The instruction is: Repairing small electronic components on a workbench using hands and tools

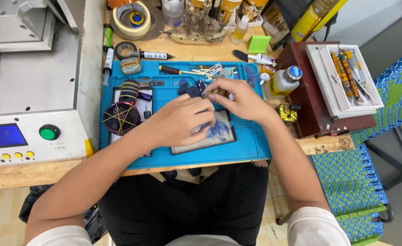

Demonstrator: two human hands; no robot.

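The left hand (180,120) lay over a flat device with a blue screen (219,132) on the blue mat (251,146), fingers curled and pressed down on it. Just beyond, the right hand (239,98) pinched a small dark part (212,94) between thumb and fingertips, above the device's upper edge. A wire coil (120,117) sat at the mat's left side. Farther back stood a white bottle (284,81), a tape roll (132,19) and a tray of tools (346,77).
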